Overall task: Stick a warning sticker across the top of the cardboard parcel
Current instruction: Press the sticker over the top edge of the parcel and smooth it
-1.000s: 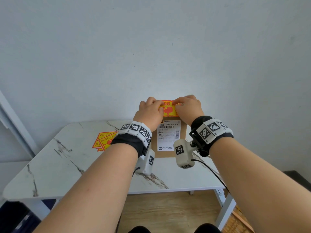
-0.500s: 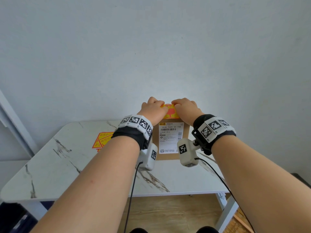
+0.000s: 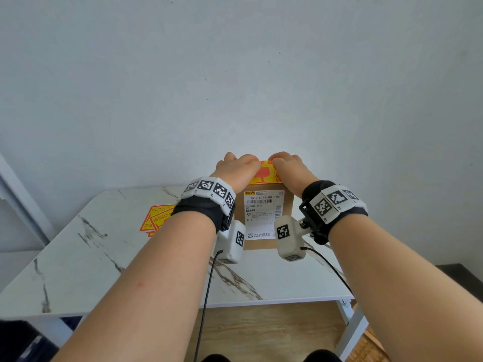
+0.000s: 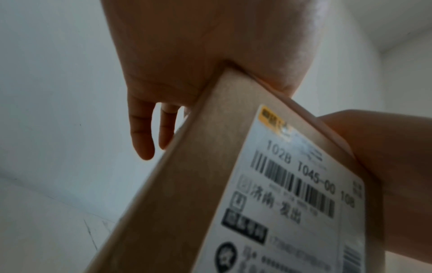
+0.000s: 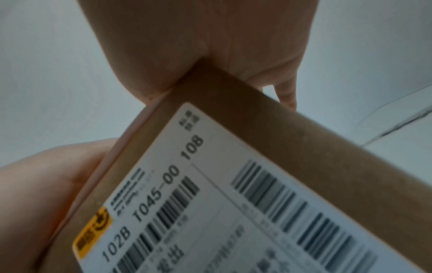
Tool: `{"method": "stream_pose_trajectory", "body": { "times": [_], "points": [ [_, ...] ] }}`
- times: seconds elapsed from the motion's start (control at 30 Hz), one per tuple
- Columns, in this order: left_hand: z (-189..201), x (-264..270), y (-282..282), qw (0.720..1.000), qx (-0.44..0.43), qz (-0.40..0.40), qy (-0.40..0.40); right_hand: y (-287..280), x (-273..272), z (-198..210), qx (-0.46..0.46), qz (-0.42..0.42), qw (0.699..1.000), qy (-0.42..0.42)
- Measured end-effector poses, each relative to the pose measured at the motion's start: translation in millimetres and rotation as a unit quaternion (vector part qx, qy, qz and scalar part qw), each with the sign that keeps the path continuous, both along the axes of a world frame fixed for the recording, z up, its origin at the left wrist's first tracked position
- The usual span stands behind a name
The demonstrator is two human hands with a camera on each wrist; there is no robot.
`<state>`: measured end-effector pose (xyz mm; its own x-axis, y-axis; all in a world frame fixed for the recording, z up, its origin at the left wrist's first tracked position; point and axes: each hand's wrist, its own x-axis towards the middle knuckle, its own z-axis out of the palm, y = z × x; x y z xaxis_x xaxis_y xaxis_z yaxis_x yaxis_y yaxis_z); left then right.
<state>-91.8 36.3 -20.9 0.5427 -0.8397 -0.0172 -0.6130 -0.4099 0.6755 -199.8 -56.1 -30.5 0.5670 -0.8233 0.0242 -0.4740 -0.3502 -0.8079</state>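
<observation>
A brown cardboard parcel (image 3: 262,244) with a white shipping label stands upright on the marble table (image 3: 104,270). A yellow and red warning sticker (image 3: 264,175) lies across its top, folded slightly over the near edge. My left hand (image 3: 236,169) presses on the sticker's left part and my right hand (image 3: 290,169) on its right part. In the left wrist view my palm (image 4: 210,55) sits on the parcel's (image 4: 187,184) top corner, with the fingers (image 4: 142,136) hanging loosely behind it. In the right wrist view my palm (image 5: 198,46) rests likewise on the parcel (image 5: 304,147).
A small pile of spare warning stickers (image 3: 156,218) lies on the table to the left of the parcel. A plain wall (image 3: 235,87) rises directly behind the table. Camera cables (image 3: 206,296) hang from both wrists over the table's near edge.
Both hands have come down with the sticker from above the parcel onto its top. The sticker, held up facing me before, now lies flatter under my palms.
</observation>
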Motion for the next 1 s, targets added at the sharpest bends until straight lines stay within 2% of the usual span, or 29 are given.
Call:
{"method": "stream_pose_trajectory", "body": {
  "times": [0.17,0.3,0.37,0.47,0.53,0.6,0.7,0.83,1.0],
  "points": [
    [-0.6,-5.3,0.1,1.000,0.020,0.015,-0.019,-0.3,-3.7,-0.6,0.002,-0.029,1.000,-0.008],
    [-1.6,-3.4,2.5,0.999,0.006,0.010,-0.051,0.2,-13.5,-2.6,0.010,-0.022,0.997,-0.076],
    [-4.5,-5.1,4.6,0.990,-0.023,0.014,-0.139,-0.2,-20.2,-9.2,-0.004,-0.014,0.994,-0.107],
    [-12.9,-11.2,9.1,0.952,-0.095,0.027,-0.291,5.3,-27.4,-19.2,-0.061,-0.022,0.989,-0.135],
    [-19.5,-16.3,12.5,0.936,-0.138,0.044,-0.322,9.9,-28.3,-22.6,-0.085,-0.035,0.985,-0.148],
    [-24.7,-19.1,16.3,0.941,-0.162,0.041,-0.294,15.8,-29.6,-23.2,-0.097,-0.041,0.982,-0.156],
    [-29.1,-19.7,22.4,0.957,-0.156,0.018,-0.244,23.8,-36.1,-24.0,-0.074,-0.027,0.981,-0.176],
    [-32.8,-21.3,28.5,0.965,-0.133,-0.010,-0.225,30.6,-37.9,-31.7,-0.049,0.015,0.981,-0.186],
    [-30.5,-19.6,31.0,0.969,-0.096,-0.031,-0.224,26.6,-34.5,-39.5,-0.035,0.026,0.983,-0.179]
  ]
}}
